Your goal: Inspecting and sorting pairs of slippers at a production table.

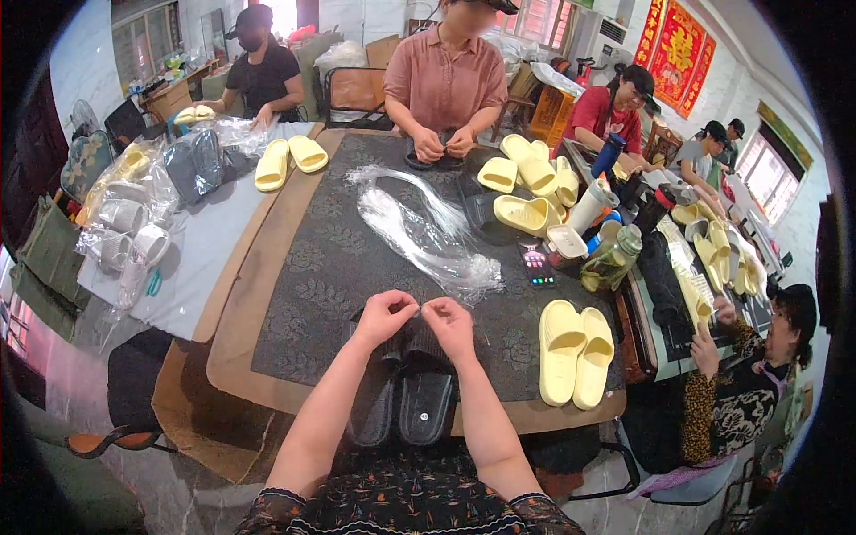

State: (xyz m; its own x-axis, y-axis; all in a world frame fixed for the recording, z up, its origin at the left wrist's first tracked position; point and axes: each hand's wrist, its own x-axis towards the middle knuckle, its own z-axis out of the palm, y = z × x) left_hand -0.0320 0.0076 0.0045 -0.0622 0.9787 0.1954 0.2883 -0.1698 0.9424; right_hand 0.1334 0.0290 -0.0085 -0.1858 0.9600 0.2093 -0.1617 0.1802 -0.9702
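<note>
My left hand (385, 318) and my right hand (448, 326) meet over the table, each with thumb and fingers pinched together. Whatever is between the fingertips is too small to make out. Right beneath them, a pair of black slippers (425, 408) lies side by side at the table's near edge, toes partly covered by my hands. Just beyond is a loose bundle of thin, transparent plastic strands (406, 225). A pair of pale yellow slippers (562, 349) lies to the right of my right hand.
Across the table (308, 259), a person (450, 80) handles dark slippers. At the right are piled yellow slippers (532, 169), a phone (538, 266), a glass jar (613, 257) and bottles. Another yellow pair (273, 166) and bagged slippers (125, 214) lie left. Other people work around.
</note>
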